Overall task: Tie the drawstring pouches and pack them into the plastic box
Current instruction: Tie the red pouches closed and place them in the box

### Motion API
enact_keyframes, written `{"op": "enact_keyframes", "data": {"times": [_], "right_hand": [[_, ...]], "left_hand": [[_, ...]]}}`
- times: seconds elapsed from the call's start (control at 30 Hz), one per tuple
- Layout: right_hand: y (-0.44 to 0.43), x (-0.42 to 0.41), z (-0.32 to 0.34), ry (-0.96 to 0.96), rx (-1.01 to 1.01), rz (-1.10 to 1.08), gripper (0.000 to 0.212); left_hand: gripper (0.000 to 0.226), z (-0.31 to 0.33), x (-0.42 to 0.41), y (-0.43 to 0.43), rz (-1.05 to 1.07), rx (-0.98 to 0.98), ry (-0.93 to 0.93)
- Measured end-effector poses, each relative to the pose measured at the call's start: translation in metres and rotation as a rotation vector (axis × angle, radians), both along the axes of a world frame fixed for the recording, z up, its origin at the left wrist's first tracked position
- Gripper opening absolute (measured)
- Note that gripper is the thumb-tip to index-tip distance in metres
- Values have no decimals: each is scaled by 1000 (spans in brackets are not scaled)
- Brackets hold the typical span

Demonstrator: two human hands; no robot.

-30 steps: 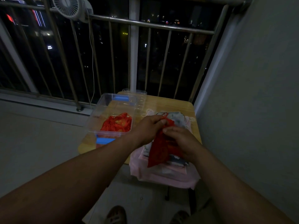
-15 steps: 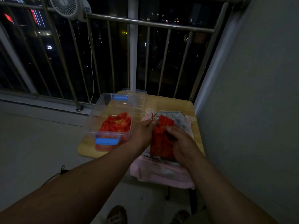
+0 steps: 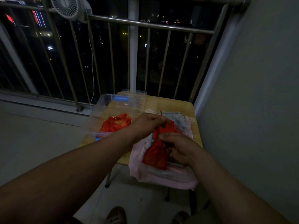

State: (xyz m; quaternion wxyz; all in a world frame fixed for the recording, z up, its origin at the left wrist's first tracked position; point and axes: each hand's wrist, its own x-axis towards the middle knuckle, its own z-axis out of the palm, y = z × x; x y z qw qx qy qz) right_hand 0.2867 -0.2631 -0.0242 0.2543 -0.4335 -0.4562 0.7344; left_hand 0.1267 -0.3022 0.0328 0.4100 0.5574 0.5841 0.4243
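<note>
Holds red pouch (image 3: 156, 152) just right of plastic box (image 3: 99, 111), over pink cloth (image 3: 169, 178). Runs lengthwise roughly along box's long side, gathered neck at far end, bottom nearest. Pinches neck cord with left grip (image 3: 148, 123); clasps pouch's middle with right grip (image 3: 176, 146).

A red pouch (image 3: 156, 156) of shiny fabric hangs mouth-up over the near right part of the desk (image 3: 169, 104), its neck gathered and its body bulging below. The left hand (image 3: 147, 122) pinches its top, where a red drawstring (image 3: 161, 112) sticks up, and the right hand (image 3: 176, 146) grips the gathered neck. Beneath it lies a flat pile of pale pink pouches (image 3: 163, 177), which overhangs the desk's near edge, with a white patterned pouch (image 3: 177, 119) on its far end. To the left stands the clear plastic box (image 3: 99, 111), open on top, with blue latches (image 3: 120, 99) at its ends. More red pouches (image 3: 115, 122) lie heaped inside it.
</note>
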Motion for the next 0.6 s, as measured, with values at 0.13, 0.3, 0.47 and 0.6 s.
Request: {"op": "enact_keyframes", "data": {"times": [0.13, 0.3, 0.47, 0.6], "right_hand": [[-5, 1, 4, 25, 45, 81, 20], [-8, 5, 10, -55, 144, 129, 14], [-8, 4, 11, -92, 143, -46, 14], [-7, 6, 10, -109, 114, -51, 9]], "left_hand": [[31, 1, 2, 2, -80, -56, 24], [37, -4, 2, -1, -107, -105, 106], [39, -17, -2, -12, -164, -119, 165], [24, -27, -5, -17, -116, 27, 436]]}}
